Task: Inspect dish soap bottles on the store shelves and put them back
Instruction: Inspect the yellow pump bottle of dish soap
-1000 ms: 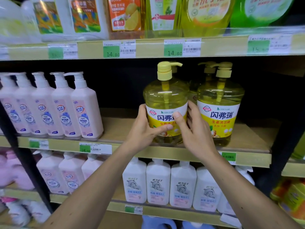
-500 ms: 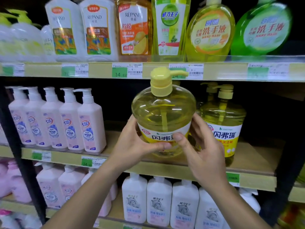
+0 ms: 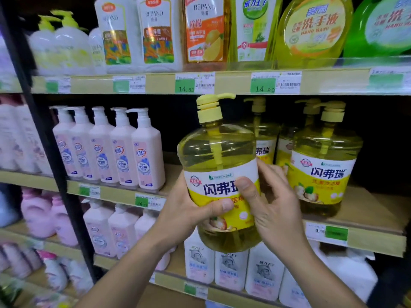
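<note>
Head view: both hands, left hand (image 3: 186,210) and right hand (image 3: 273,205), grip the yellow bottle (image 3: 219,174) around its label. Full, probably heavy and slick; hold low.

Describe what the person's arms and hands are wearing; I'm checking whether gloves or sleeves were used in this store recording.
Nothing is worn that shows. The left hand and right hand are bare, with no gloves, rings or watch visible. Both forearms are bare up to the bottom edge of the picture, so no sleeve shows. The fingernails look short and unpainted.
</note>
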Demonstrator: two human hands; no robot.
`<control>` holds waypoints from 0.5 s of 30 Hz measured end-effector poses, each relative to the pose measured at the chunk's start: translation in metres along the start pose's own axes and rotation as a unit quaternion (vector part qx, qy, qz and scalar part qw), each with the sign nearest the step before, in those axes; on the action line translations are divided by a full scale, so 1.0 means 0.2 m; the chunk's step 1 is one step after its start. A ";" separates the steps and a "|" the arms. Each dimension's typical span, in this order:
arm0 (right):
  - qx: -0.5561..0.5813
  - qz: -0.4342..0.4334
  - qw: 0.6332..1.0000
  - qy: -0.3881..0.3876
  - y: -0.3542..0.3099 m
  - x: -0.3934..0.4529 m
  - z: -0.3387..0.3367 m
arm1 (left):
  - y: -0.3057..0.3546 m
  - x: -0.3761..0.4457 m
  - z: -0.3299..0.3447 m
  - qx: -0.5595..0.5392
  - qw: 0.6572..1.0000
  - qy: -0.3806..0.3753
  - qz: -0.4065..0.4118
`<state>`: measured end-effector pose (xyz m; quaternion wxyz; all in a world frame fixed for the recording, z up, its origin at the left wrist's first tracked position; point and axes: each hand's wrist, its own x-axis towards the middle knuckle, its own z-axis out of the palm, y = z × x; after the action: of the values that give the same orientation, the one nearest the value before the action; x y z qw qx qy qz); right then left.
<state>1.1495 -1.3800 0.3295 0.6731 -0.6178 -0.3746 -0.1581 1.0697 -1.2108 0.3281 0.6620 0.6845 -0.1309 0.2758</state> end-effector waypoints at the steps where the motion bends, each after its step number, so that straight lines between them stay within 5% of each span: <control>1: 0.004 0.012 1.000 -0.007 0.02 -0.01 0.02 | -0.03 -0.02 -0.01 -0.006 1.000 0.014 -0.008; 15: 0.154 0.229 0.958 -0.071 0.17 -0.07 0.09 | -0.16 -0.10 0.04 -0.048 0.984 0.124 -0.122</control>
<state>1.1563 -1.3600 0.2945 0.7500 -0.5854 -0.2895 0.1043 1.0719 -1.2203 0.2914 0.7337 0.6234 0.0234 0.2693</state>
